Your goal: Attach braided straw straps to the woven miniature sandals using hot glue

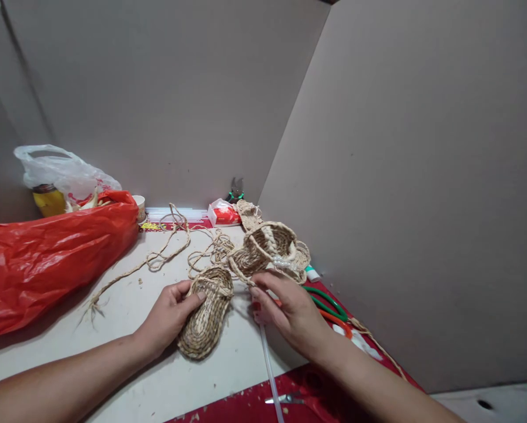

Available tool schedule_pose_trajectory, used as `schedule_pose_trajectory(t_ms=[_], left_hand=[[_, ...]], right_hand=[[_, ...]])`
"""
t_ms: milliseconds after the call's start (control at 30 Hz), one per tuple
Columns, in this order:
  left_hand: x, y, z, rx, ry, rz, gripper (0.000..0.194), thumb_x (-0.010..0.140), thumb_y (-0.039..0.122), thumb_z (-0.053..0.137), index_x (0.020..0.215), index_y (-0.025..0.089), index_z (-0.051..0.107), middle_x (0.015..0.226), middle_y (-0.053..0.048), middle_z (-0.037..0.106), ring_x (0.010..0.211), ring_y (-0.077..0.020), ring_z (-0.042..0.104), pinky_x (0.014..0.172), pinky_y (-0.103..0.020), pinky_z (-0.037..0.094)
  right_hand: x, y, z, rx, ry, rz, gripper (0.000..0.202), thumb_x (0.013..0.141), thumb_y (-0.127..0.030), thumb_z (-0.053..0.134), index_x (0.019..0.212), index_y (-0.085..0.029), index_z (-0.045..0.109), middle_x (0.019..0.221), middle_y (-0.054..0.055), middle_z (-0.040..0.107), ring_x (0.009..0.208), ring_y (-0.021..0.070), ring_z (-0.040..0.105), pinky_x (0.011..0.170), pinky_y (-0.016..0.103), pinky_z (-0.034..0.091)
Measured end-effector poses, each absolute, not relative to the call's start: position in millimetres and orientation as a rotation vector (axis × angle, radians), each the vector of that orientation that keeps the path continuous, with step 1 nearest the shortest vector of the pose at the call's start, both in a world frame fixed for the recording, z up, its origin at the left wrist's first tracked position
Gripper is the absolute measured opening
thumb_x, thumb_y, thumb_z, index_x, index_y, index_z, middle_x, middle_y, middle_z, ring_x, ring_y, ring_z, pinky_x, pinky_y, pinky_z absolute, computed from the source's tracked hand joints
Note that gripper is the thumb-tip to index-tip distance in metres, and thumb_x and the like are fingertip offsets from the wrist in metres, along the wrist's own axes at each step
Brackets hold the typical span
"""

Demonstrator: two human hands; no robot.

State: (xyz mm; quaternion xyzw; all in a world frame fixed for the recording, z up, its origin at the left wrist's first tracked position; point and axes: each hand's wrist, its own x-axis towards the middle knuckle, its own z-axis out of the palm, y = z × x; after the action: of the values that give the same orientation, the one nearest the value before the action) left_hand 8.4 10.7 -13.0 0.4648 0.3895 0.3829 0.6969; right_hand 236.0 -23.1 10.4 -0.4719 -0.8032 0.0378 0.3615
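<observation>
Left hand (168, 317), thumb (194, 302) atop slipper (204, 332)

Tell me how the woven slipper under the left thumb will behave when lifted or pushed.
The woven slipper is probably light for its size, since it looks braided from plant fibre. It should bend slightly yet keep its shape: the coils lie tight, and no sag shows where the left hand pinches its edge. Its long, flattish form makes rolling unlikely.

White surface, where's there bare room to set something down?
Mostly bare patches: between the red bag and left forearm; between that forearm, the woven shoe and red cloth. Crowded beyond the right hand: woven pieces, tangled cord.
</observation>
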Motion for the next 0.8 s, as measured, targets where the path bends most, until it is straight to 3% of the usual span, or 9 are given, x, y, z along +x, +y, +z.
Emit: schedule_pose_trajectory(t_ms=[300,800], left_hand=[[7,14,-17,0.986,0.864,0.884,0.028,0.068,0.036,0.075,0.077,0.012,0.065,0.065,-0.002,0.067,0.057,-0.0112,0.057,0.055,-0.021,0.043],[8,13,-10,0.970,0.883,0.868,0.029,0.068,0.033,0.076,0.087,0.012,0.070,0.071,-0.005,0.071,0.060,-0.0134,0.060,0.058,-0.022,0.045]], right_hand=[[231,-33,8,-1.159,-2.183,0.056,0.011,0.093,-0.016,0.046,0.101,-0.020,0.052,0.081,0.004,0.064,0.074,0.0169,0.058,0.065,0.028,0.046],[224,-37,13,-1.195,-2.094,0.198,0.010,0.093,-0.016,0.045,0.097,-0.021,0.052,0.084,0.005,0.061,0.077,0.0174,0.057,0.067,0.029,0.046]])
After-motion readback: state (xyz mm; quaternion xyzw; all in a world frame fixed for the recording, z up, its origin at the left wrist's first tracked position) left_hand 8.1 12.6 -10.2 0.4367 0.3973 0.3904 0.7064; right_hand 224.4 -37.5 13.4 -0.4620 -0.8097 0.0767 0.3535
